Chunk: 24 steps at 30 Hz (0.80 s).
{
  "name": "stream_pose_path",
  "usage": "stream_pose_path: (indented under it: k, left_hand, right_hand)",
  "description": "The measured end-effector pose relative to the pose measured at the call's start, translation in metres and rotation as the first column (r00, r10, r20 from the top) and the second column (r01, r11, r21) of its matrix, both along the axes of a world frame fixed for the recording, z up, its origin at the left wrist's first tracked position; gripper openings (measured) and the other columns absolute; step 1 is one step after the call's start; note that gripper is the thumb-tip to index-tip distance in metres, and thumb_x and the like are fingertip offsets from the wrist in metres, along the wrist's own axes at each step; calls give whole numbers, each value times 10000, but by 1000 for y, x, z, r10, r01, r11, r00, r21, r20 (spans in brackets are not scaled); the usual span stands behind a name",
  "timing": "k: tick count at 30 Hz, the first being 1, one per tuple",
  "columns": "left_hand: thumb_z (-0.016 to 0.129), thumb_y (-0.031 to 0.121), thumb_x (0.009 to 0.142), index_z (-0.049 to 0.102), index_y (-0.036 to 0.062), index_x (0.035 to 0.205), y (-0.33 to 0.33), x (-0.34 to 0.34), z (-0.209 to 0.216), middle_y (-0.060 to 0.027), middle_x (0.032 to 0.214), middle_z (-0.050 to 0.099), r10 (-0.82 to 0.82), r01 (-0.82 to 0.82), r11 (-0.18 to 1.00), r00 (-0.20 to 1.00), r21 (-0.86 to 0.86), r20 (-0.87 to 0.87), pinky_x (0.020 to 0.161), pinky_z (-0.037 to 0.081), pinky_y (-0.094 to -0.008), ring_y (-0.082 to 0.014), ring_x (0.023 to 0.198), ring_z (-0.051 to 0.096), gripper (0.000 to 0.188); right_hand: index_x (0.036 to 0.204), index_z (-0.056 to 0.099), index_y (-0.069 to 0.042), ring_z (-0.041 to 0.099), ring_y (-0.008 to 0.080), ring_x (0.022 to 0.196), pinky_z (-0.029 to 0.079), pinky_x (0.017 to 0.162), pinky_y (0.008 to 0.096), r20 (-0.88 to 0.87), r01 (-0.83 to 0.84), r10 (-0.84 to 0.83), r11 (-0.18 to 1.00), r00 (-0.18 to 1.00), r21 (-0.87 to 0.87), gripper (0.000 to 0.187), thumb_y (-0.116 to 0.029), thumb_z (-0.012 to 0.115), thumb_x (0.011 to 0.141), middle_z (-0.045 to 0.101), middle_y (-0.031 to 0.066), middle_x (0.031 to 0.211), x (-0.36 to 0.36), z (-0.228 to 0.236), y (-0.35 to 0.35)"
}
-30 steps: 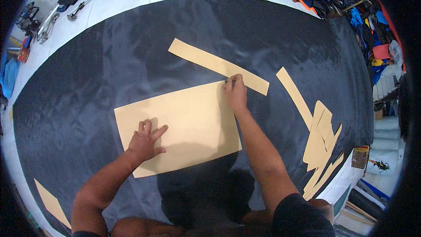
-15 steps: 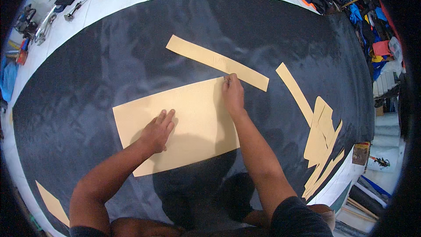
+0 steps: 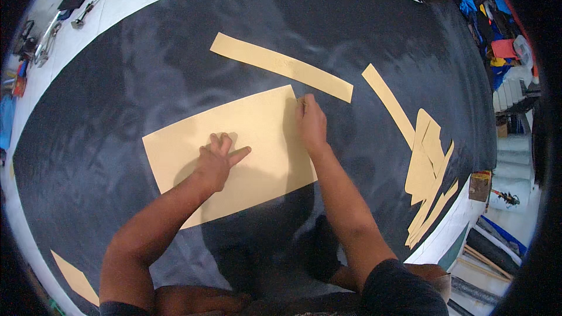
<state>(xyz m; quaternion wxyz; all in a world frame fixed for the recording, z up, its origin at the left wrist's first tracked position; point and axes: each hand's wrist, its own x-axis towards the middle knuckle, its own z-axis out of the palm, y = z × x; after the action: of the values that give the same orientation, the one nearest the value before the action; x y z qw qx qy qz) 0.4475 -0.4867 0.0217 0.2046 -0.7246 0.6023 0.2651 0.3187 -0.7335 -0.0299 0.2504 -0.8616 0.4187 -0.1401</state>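
In the head view, a big tan sheet [image 3: 257,111] is seen lying flat, a bit tilted, on a wide black cloth [image 3: 175,76]. The left hand [image 3: 215,164] is set on the middle of the sheet, with its fingers spread wide and nothing gripped. The right hand [image 3: 312,122] is placed by the sheet's right edge, near the top corner. Its fingers are curled in and their tips are drawn together, but whether something small is pinched there cannot be told. A tan strip [image 3: 281,67] is laid just above, apart from the sheet, and a pile of cut pieces [image 3: 422,161] is seen off to the right. The sheet could be turned or slid if it is pressed too lightly by the left hand, since the cloth looks smooth. The corner could be bent if it is bumped by the right hand. The cloth could be wrinkled if it is pushed sideways.
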Motion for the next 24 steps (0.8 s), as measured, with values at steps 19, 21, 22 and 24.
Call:
stream_pose_path:
  k: [19, 21, 22, 24]
  left_hand:
    - [818, 486, 782, 382, 200, 1556, -26, -19, 0, -148, 1572, 352, -75, 17, 958, 978, -285, -194, 1061, 521, -493, -439, 1433, 367, 933]
    - [820, 498, 777, 385, 312, 1559, -27, -24, -3, -141, 1568, 356, -75, 13, 951, 979, -308, -190, 1036, 536, -509, -440, 1418, 382, 914]
    - [812, 503, 785, 394, 349, 1549, -28, -26, -4, -120, 1563, 355, -53, 5, 960, 985, -280, -162, 1028, 540, -529, -416, 1409, 384, 885]
    - [795, 514, 801, 411, 424, 1530, -33, -32, -2, -80, 1554, 353, -24, -2, 974, 994, -227, -110, 1013, 548, -569, -367, 1389, 387, 829]
  right_hand:
    - [1108, 614, -69, 687, 410, 994, 536, 832, 484, -47, 134, -132, 989, 990, 55, 153, -168, 599, 992, 715, 198, 1065, -90, 3, 58]
    - [1114, 607, -78, 679, 412, 1012, 533, 838, 490, -62, 160, -155, 983, 986, 85, 160, -175, 593, 987, 710, 193, 1080, -104, 5, 68]
    - [1118, 598, -86, 671, 416, 1023, 528, 839, 500, -60, 157, -152, 983, 986, 89, 168, -186, 587, 983, 704, 193, 1089, -110, 6, 70]
    - [1126, 598, -93, 671, 411, 1030, 529, 844, 498, -68, 148, -143, 986, 987, 73, 172, -188, 587, 983, 706, 182, 1099, -118, 9, 74]
